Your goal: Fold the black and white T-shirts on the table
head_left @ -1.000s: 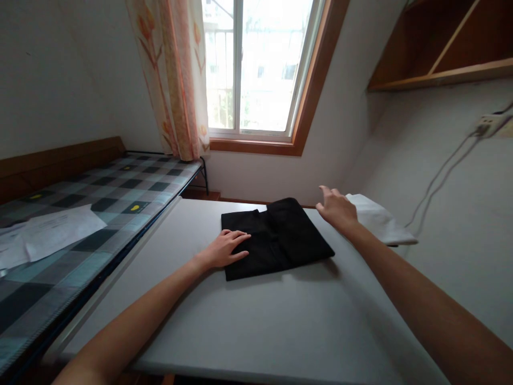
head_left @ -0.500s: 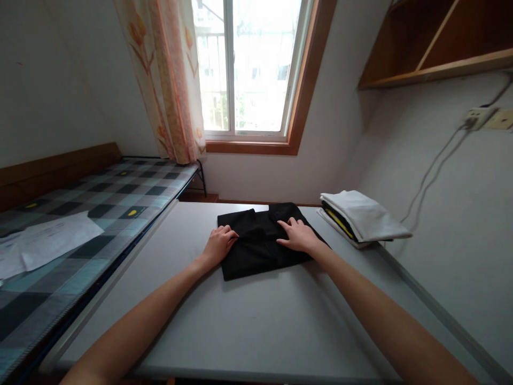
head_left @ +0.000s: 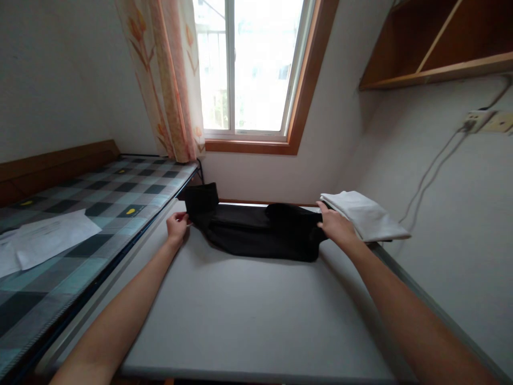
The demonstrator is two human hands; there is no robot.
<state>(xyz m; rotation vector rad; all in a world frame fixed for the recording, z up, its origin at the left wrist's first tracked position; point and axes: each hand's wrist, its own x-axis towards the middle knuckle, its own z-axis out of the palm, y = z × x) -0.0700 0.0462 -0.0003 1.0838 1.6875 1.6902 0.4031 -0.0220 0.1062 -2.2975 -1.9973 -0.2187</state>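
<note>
A black garment (head_left: pixel 256 230) is stretched sideways over the far half of the white table (head_left: pixel 248 310), its kind hard to tell. At its left end, my left hand (head_left: pixel 177 227) pinches the cloth, and a flap stands up beyond the fingers. My right hand (head_left: pixel 336 222) grips the right end, with the fingers partly hidden by the hand itself. The middle of the garment looks folded over and slightly lifted. Just behind my right hand lies a folded stack of white cloth (head_left: pixel 364 214).
To the left stands a bed with a checked mattress (head_left: pixel 92 214) and white papers (head_left: pixel 52 240) on it. A window (head_left: pixel 256 69) and a floral curtain (head_left: pixel 172 85) are ahead. A wooden shelf (head_left: pixel 436 69) and a wall socket (head_left: pixel 476 120) with cables are at right.
My hands have moved apart, left hand to the left and right hand to the right. The folded black garment has been opened out wider between them.
</note>
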